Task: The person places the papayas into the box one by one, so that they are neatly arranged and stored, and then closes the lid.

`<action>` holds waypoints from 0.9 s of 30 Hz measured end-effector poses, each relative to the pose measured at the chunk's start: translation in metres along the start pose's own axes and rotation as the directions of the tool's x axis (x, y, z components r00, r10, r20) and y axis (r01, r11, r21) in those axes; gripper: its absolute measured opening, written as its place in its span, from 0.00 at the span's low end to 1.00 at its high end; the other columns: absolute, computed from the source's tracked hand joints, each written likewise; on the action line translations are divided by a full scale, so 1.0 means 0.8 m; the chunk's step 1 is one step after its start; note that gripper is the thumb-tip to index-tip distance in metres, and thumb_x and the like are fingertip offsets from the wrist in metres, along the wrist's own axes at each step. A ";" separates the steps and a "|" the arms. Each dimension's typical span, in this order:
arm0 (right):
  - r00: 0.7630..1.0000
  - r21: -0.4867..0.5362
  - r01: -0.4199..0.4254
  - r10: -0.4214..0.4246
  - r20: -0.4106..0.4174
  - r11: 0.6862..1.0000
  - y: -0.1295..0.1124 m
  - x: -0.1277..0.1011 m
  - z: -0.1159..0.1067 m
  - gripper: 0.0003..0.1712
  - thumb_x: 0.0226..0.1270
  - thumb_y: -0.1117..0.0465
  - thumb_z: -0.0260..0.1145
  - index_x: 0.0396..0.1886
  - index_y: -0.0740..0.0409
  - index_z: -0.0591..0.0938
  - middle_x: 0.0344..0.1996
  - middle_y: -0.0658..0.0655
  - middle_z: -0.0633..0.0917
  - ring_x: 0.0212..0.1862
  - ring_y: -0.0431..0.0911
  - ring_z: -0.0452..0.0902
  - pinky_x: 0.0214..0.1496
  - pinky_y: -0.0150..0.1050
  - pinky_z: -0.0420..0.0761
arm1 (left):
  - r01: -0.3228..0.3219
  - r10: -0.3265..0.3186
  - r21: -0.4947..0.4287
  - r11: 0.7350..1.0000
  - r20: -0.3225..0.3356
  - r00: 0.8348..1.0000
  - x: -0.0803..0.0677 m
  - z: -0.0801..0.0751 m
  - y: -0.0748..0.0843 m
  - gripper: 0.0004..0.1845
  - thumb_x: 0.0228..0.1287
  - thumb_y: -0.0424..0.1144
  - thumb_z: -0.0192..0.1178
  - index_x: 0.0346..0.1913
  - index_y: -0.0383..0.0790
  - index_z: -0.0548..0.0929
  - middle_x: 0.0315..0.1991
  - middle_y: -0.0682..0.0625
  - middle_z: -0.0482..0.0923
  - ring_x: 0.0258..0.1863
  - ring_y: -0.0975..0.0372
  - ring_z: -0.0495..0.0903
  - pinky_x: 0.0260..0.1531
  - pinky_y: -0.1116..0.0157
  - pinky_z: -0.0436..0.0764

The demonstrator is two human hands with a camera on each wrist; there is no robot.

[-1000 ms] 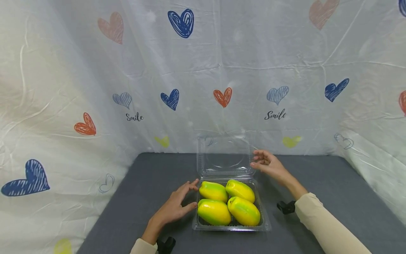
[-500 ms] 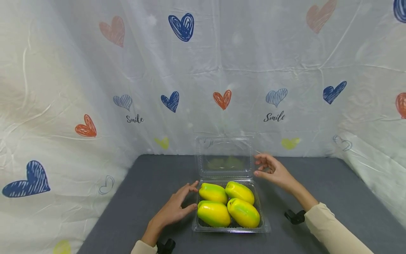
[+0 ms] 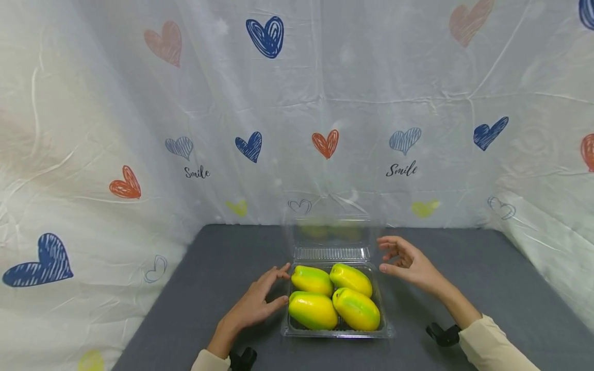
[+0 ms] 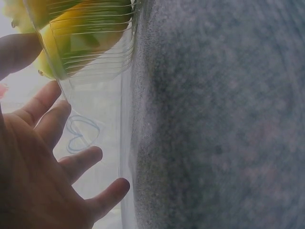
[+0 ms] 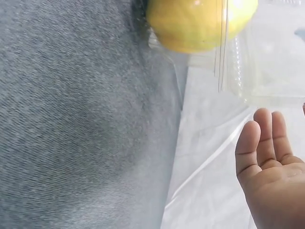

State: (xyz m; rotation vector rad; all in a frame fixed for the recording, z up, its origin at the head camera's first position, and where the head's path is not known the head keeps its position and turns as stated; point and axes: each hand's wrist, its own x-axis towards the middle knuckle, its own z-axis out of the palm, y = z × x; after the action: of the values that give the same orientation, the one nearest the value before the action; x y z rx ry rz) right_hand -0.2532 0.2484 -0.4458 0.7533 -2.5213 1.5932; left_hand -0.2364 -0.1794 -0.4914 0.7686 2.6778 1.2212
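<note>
Clear clamshell box [image 3: 337, 330] sits mid-table, lid hinged toward the back wall — four mangoes [image 3: 356, 309] lie angled front-to-back. Left hand [image 3: 255, 304] touches its side, relaxed; right hand [image 3: 408, 263] hovers loose, holding nothing.

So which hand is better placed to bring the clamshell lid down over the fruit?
Probably the right hand: it is open beside the raised lid. The left hand rests by the clear box's left wall.
</note>
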 end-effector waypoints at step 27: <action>0.984 0.103 -0.159 0.149 0.100 0.982 0.015 -0.045 0.026 0.28 0.73 0.61 0.67 0.69 0.57 0.71 0.64 0.66 0.74 0.51 0.40 0.77 0.43 0.39 0.83 | -0.010 0.012 0.051 0.999 -0.038 0.999 0.001 0.000 -0.002 0.27 0.77 0.57 0.54 0.73 0.60 0.66 0.82 0.56 0.55 0.82 0.41 0.48 0.69 0.25 0.53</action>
State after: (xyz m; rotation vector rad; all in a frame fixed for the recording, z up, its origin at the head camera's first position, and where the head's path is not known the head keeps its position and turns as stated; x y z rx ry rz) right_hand -0.2226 0.2476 -0.4767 0.6708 -2.6325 1.8008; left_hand -0.2377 -0.1801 -0.4924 0.7747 2.7492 1.1865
